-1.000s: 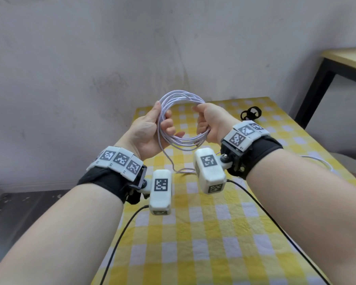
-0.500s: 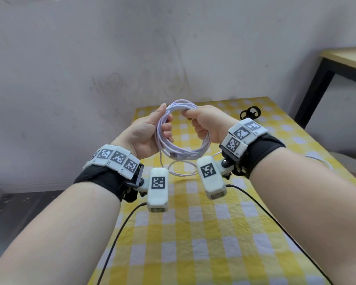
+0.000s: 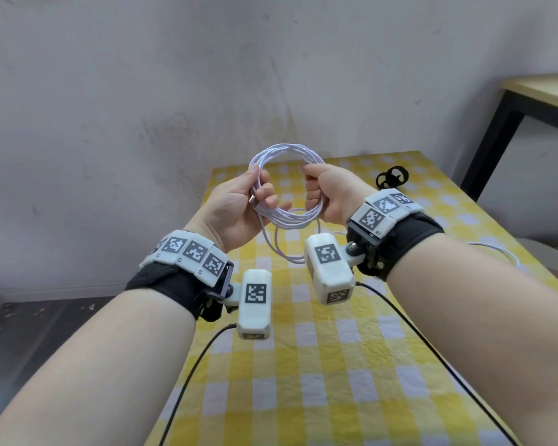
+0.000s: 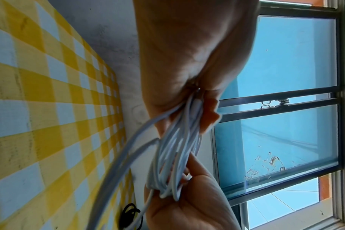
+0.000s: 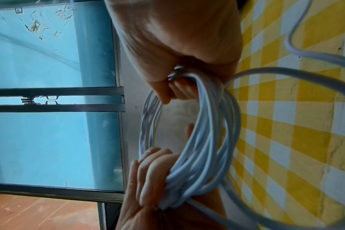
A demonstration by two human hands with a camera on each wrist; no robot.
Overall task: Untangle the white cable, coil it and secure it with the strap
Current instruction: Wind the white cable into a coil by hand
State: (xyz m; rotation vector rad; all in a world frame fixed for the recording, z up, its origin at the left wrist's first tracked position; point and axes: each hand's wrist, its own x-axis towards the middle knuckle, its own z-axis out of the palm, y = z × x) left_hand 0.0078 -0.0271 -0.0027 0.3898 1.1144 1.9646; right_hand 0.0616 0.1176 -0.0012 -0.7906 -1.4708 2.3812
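Note:
The white cable point(image 3: 287, 154) is wound into a round coil of several loops, held upright in the air above the yellow checked tablecloth point(image 3: 303, 365). My left hand point(image 3: 239, 207) grips the coil's left side, with a metal plug tip showing by the fingers. My right hand point(image 3: 329, 191) grips the right side, its fingers curled round the loops point(image 5: 203, 140). A loose length of cable point(image 3: 277, 249) hangs below the coil. The black strap point(image 3: 392, 178) lies on the cloth beyond my right wrist, also seen low in the left wrist view as the strap point(image 4: 129, 216).
A grey wall stands right behind the table's far edge. A wooden table with black legs point(image 3: 509, 123) stands at the right. Black sensor leads point(image 3: 187, 381) trail from both wrists over the cloth. A window point(image 4: 286, 93) shows in both wrist views.
The coil has turned to face me as a rounder ring and has risen a little. Both hands have shifted their hold along it, and the plug tip now shows at my left fingers.

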